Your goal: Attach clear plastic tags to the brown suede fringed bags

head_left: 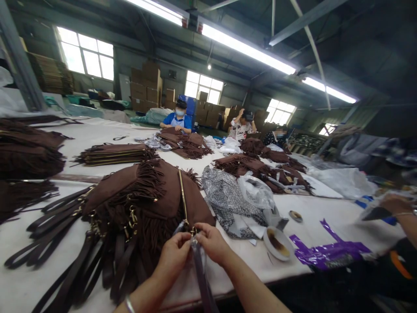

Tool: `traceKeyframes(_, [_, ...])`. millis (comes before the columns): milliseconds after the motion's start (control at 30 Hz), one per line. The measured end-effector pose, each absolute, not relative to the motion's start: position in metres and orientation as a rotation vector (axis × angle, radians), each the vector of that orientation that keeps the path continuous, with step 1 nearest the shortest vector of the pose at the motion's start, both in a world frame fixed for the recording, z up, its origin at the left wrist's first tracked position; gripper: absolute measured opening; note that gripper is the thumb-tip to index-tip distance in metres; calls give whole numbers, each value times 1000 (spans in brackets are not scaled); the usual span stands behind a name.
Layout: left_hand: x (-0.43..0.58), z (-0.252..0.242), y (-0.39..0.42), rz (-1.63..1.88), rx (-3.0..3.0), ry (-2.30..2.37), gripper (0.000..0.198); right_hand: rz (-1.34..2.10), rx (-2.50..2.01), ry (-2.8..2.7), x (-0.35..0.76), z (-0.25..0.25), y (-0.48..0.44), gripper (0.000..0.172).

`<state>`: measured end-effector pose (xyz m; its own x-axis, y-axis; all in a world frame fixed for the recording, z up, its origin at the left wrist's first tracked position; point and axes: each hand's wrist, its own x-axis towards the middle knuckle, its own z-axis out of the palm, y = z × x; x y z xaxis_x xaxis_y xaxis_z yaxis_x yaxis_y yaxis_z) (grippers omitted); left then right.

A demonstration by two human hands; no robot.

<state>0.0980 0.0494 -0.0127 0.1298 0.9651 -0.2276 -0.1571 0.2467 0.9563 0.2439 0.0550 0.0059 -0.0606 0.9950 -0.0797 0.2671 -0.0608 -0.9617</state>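
Note:
My left hand (175,256) and my right hand (211,241) meet at the corner of a brown fringed bag (197,202). Both are closed, fingertips pinching a small gold-coloured clasp (193,231) at the end of a dark strap (201,278). Clear plastic seems to cover part of the strap, which hangs down toward me over the table's edge. A gold zipper (182,193) runs down the bag to my fingers. Left of my hands, several dark wrist straps (94,261) with gold clasps fan out from the pile of bags.
A white bowl (276,244) with brown contents stands right of my hands, near purple plastic (330,253). Grey patterned cloth (224,198) lies behind. Stacked brown bags (115,154) sit farther back. Another person's hand (395,204) is at right; several people sit across the table.

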Motion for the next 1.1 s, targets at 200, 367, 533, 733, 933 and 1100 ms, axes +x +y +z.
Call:
traceKeyframes(200, [96,-8,42,987,1038,1146,32,1298,-1364,-1438,248,8,56,32])
traceKeyframes(367, [93,-14,45,994,1261,1264,16,1239,-1394,-1505,245,8,56,20])
traceKeyframes(533, [94,-18,47,1067,1424,1400,11,1004,-1469,-1662,244,5,61,12])
traceKeyframes(733, [91,-3,44,1213,1348,1458,9,754,-1474,-1806,239,9,60,11])
traceKeyframes(933, [91,-5,46,1171,990,1346,10,697,-1456,-1814,233,11,58,17])
traceKeyframes(1100, [99,-11,42,1042,754,1203,20,700,-1596,-1629,222,2,67,11])
